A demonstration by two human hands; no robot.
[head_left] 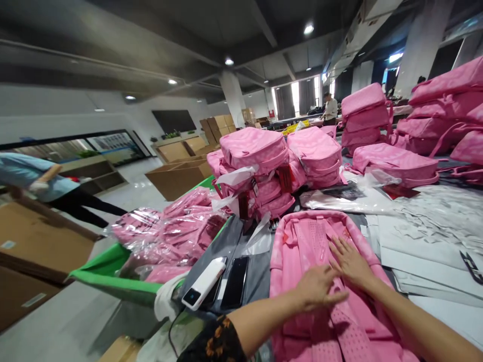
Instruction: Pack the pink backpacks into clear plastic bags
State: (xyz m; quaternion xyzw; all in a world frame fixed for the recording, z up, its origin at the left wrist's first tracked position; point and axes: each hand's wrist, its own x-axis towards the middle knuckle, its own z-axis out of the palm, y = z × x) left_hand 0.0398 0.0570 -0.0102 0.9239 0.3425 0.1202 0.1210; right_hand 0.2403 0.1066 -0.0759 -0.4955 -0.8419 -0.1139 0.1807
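A pink backpack (289,301) lies on the table in front of me, its back panel and perforated shoulder straps facing up. My right hand (351,265) rests flat on the right side of the panel, fingers spread. Over the straps in the middle is my left hand (319,289), its thumb held apart from the fingers and its fingertips close to my right hand. I see nothing held in either hand. Just beyond the backpack, more pink backpacks (253,146) are stacked, with tags and white paper hanging from them.
A green-rimmed bin (101,281) at left holds plastic-wrapped pink bags (169,236). A white power bank (204,282) and a black phone (234,282) lie left of the backpack. Snips (471,266) and white sheets (433,251) are at right. A person in blue (37,176) stands beside cardboard boxes (37,246).
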